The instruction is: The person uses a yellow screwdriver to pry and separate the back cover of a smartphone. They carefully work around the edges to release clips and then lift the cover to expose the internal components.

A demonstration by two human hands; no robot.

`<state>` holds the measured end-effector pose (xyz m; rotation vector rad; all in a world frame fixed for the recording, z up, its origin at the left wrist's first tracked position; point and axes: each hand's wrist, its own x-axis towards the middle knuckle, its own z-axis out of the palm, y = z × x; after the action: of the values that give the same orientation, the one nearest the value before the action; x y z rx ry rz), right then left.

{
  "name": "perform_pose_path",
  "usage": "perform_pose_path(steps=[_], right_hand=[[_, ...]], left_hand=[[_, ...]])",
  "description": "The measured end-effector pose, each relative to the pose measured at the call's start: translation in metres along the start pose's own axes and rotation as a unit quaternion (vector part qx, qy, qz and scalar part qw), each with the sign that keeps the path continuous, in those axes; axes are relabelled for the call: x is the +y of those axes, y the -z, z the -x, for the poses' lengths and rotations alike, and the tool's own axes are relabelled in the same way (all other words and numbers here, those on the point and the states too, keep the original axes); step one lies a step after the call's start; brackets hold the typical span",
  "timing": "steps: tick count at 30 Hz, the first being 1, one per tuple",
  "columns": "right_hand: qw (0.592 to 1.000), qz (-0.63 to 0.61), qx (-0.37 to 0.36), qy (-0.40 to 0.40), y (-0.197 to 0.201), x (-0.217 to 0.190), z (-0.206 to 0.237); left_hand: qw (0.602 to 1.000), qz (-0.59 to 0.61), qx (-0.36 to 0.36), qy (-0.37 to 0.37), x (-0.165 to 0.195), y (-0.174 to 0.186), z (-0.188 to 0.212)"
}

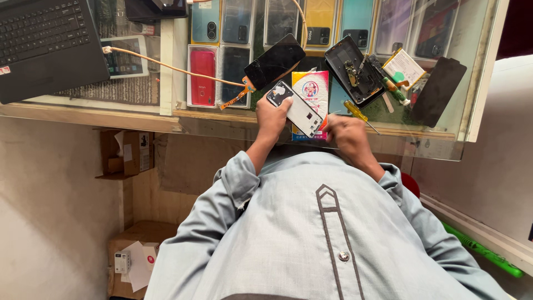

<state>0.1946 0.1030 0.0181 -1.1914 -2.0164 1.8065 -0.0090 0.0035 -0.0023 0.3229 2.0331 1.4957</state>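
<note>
- Looking down from a head-worn camera, the view shows a person in a pale grey shirt at a glass counter (166, 119) with phone boxes displayed beneath the glass.
- The left hand (271, 118) is closed around the lower edge of a white phone back cover (300, 110), fingers clamped on it and lifting it just above the counter.
- The cover's long axis runs diagonally, from its camera end at the upper left down toward the right hand (347, 130); its lower corner lies just beside that hand's fingertips.
- The right hand's fingers are curled together near that corner (whether they actually pinch the cover or a small tool cannot be told).
- Of the two hands, the left clearly carries the cover; the right is only at its tip.
- Under the cover lies a colourful printed packet (313, 86).
- Farther away on the counter sit a black phone screen (275, 60), an opened phone body (352, 69) showing its insides, a yellow-handled screwdriver (355, 111) and a green-handled screwdriver (393, 89).
- A laptop (47, 44) occupies the far left, well apart from both hands.
</note>
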Motion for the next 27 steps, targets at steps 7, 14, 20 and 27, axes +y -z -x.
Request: perform_pose_path(steps=[7,14,20,27], right_hand=[[0.96,-0.236,0.087,0.126,0.01,0.052,0.0],[0.96,-0.246,0.094,0.1,0.0,0.064,0.018],[0.974,-0.177,0.123,0.065,0.004,0.05,0.015],[0.967,-0.175,0.093,0.161,-0.004,0.037,0.023]], left_hand=[[1.0,-0.016,0.009,0.001,-0.001,-0.006,-0.006],[0.996,-0.078,0.031,-0.042,-0.002,-0.013,-0.009],[0.994,-0.094,0.038,-0.029,-0.002,-0.014,-0.011],[0.995,-0.093,0.039,-0.027,0.0,-0.014,-0.007]])
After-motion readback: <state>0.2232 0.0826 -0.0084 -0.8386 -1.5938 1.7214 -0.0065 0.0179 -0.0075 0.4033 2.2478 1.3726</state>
